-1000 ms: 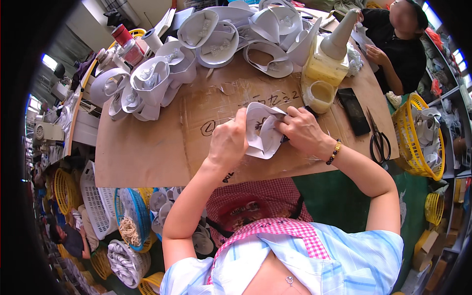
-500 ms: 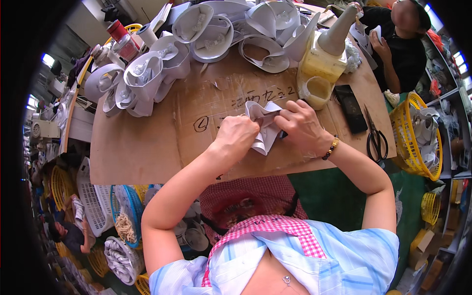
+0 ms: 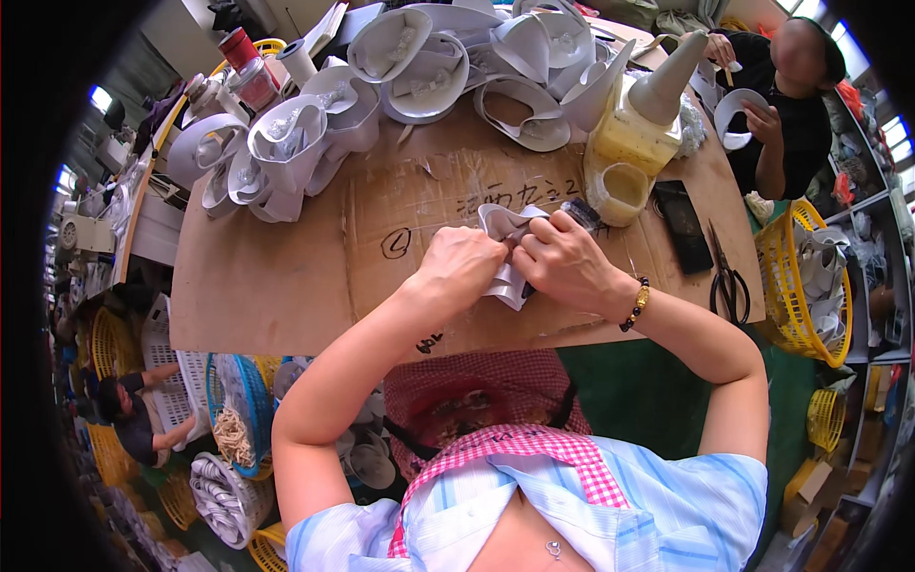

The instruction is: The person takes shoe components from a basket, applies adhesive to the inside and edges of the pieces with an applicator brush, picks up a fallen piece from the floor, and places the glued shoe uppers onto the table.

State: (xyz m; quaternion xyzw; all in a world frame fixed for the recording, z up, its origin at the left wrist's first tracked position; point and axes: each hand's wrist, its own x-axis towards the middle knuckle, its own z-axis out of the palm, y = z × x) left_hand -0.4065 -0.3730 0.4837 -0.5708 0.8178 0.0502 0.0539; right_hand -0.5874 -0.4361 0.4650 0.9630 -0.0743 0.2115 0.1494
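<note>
Over the table's middle I hold a white, folded, leather-like piece with both hands. My left hand is closed on its left side, knuckles up. On the right side, my right hand pinches it, fingers bent close to the left ones. The fingertips and the fold between them are partly hidden. A dark bristle brush shows just beyond my right knuckles; whether that hand also grips it cannot be seen. Beyond stands a yellowish glue container with a grey cone on top and an open cup at its front.
Similar curved white pieces with clear trimmings are heaped along the table's far side. A black phone and scissors lie at the right. Beside the table is a yellow basket. A co-worker at the far right holds a white piece.
My right hand has shifted slightly left, closer to my left hand, and the piece looks more gathered. The brush bristles now show past my knuckles. The co-worker's white piece has moved lower.
</note>
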